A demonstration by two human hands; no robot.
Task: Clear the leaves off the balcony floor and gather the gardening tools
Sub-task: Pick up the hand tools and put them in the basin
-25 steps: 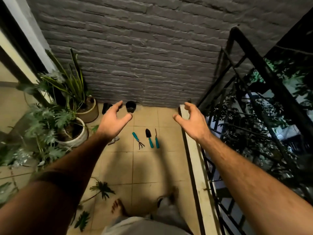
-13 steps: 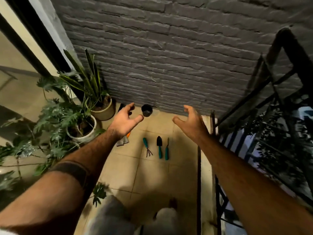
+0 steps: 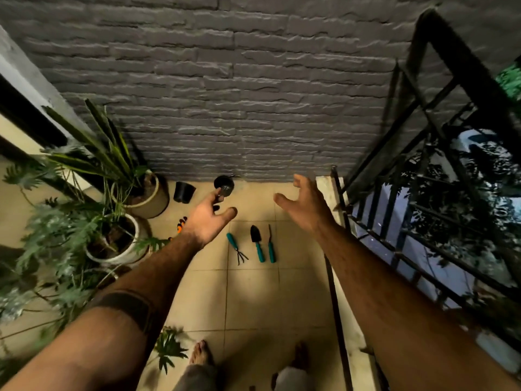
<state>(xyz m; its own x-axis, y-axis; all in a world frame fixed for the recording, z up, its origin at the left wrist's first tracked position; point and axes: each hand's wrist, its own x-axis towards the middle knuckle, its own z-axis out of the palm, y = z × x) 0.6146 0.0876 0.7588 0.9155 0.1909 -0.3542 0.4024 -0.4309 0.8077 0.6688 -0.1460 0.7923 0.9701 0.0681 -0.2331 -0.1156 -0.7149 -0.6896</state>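
Both hands empty, fingers spread: left hand (image 3: 207, 221), right hand (image 3: 306, 206). Rake (image 3: 236, 247), trowel (image 3: 257, 243), weeder (image 3: 271, 245) on tiles between them, parallel, long axes 12–6; rake tines toward 6, trowel blade toward 12.

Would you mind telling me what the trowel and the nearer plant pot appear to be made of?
Trowel: the dark matte blade looks like painted metal, and the teal handle seems plastic or rubber, though its surface is too small to confirm. Nearer plant pot: probably glazed ceramic, judging by its pale, smooth rim.
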